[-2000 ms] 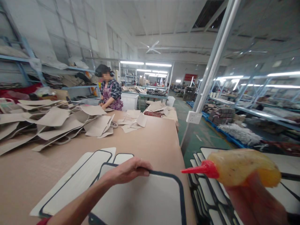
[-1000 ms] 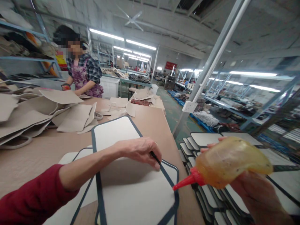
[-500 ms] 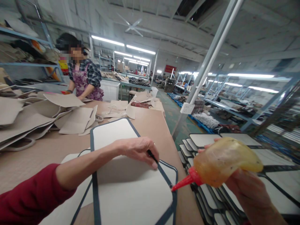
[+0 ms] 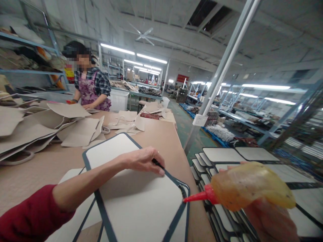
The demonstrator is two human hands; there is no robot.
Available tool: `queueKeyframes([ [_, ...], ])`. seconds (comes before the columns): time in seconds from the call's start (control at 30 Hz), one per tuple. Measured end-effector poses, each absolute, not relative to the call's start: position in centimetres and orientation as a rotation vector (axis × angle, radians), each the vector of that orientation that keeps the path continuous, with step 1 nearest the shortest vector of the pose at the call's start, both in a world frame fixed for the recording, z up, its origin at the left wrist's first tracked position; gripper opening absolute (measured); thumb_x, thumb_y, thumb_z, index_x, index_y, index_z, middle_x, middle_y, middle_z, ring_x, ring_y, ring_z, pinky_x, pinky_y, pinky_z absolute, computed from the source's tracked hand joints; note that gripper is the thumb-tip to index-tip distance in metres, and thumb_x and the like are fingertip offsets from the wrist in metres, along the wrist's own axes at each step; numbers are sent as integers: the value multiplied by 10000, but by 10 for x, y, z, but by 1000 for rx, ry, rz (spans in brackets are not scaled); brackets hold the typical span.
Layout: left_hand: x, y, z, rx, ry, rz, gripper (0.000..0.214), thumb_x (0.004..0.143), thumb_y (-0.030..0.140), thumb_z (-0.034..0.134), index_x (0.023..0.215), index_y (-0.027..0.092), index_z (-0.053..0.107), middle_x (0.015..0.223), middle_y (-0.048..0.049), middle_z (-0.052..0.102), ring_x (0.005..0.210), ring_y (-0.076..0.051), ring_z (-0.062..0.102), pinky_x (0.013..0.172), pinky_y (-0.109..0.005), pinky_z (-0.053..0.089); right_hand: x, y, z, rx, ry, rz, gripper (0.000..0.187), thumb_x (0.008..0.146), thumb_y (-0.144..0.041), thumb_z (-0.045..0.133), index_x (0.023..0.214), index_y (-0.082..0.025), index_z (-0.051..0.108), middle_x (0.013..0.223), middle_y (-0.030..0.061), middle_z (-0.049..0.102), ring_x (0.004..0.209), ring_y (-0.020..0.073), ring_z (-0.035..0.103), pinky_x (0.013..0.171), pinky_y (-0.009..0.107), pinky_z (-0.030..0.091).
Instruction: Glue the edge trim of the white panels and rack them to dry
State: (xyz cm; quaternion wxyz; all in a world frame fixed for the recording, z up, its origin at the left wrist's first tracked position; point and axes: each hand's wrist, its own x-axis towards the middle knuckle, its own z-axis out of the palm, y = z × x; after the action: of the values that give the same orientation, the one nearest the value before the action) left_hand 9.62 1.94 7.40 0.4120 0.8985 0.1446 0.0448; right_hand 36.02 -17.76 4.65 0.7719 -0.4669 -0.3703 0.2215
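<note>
My left hand reaches over a cream panel with a dark blue border, its fingers closed on the far right edge. A short black strip shows between those fingers; whether it is part of the border I cannot tell. In my right hand is a soft yellowish squeeze bottle, tipped on its side. Its red nozzle points left, with the tip at the panel's right corner, by a dark, wet-looking patch of border. More bordered panels lie underneath on the left.
Beige cut pieces are heaped on the brown table at left. A co-worker in a patterned apron stands behind them. Stacked bordered panels sit to the right, below a metal post with a socket box.
The panel has turned anticlockwise, its far end swinging left. My left hand has shifted slightly left with it. The nozzle tip stays by the corner while the bottle has tilted flatter.
</note>
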Motion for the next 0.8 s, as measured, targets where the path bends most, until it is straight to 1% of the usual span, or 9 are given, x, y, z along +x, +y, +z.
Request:
queueKeyframes([
  [0.1,94,20,71,2280,419,166,296,805,393,669,793,102,722,635,9,547,602,-105,449,529,-198,313,358,-179,45,-985,-775,431,350,556,-301,862,879,-287,727,863,49,737,646,205,687,510,229,575],
  [0.17,92,20,70,2299,451,200,295,810,396,659,786,108,721,636,9,551,608,-108,452,532,-200,309,358,-179,43,-933,-747,360,424,524,-280,879,919,-298,724,897,30,740,659,197,689,521,224,579],
  [0.3,89,19,67,2322,498,259,289,822,396,642,776,120,711,644,17,547,613,-107,455,544,-198,311,364,-176,32,-922,-733,405,643,504,-264,881,1115,-292,683,1057,28,726,803,238,714,629,288,619],
  [0.37,87,18,65,2328,521,280,286,827,396,634,770,124,704,643,22,538,612,-105,454,546,-198,308,365,-176,26,-934,-697,416,686,469,-288,887,1122,-274,677,1059,41,726,854,276,715,692,346,628],
  [0.47,87,18,62,2326,553,306,294,830,405,623,760,129,696,630,30,511,609,-104,442,543,-202,294,363,-176,24,-976,-638,397,709,396,-340,894,1069,-248,689,972,83,737,818,344,714,646,436,630],
  [0.57,87,18,62,2326,586,320,309,827,417,613,741,129,686,605,35,472,602,-106,420,538,-209,279,358,-175,27,-986,-625,371,702,376,-359,896,1041,-251,695,962,100,733,791,341,712,581,413,624],
  [0.67,87,18,62,2333,607,333,311,823,414,603,721,129,676,602,32,468,605,-110,420,538,-212,273,355,-174,27,-991,-665,370,745,402,-386,893,1101,-249,676,1020,117,718,839,349,706,541,388,615],
  [0.73,87,19,62,2324,612,342,309,817,416,602,720,131,675,605,29,473,610,-114,423,538,-212,273,355,-175,24,-1001,-703,374,783,453,-415,881,1179,-244,641,1059,130,707,909,372,694,591,423,622],
  [0.8,87,21,61,2307,608,349,309,811,421,604,727,132,677,609,28,474,613,-116,421,538,-213,273,358,-176,17,-998,-728,385,745,549,-438,851,1229,-249,611,1087,128,702,957,369,685,662,451,625],
])
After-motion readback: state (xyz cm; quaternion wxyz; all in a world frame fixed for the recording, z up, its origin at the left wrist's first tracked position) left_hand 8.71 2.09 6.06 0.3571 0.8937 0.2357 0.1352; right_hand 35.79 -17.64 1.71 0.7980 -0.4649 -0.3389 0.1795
